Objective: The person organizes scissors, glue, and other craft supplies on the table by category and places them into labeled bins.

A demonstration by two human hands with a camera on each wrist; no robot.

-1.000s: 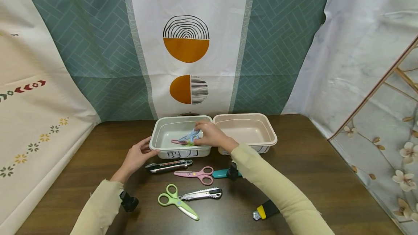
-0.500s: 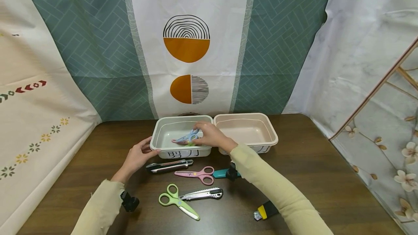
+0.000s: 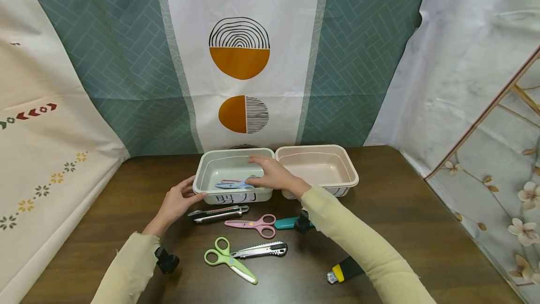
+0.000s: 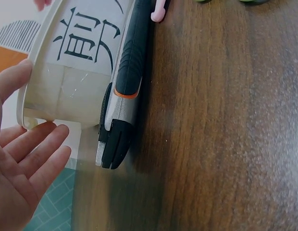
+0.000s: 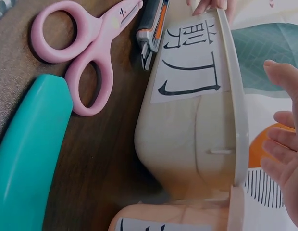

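Note:
My left hand holds the left end of a pale grey-green bin, thumb on the rim and fingers against its side, as the left wrist view shows. Blue-handled scissors lie inside the bin over something pink and green, partly hidden by my right hand. That hand hovers above the bin's right part with its fingers spread and nothing between them. A black-and-silver utility knife lies right in front of the bin. Pink scissors rest just nearer.
A beige bin stands against the first on the right. Nearer on the wooden table lie green scissors, a silver utility knife, a teal-handled item partly under the right wrist, and a yellow-and-black cutter.
My right hand has let go of the blue scissors, which now lie flat in the grey-green bin. Its fingers have spread. My left hand stays on the bin.

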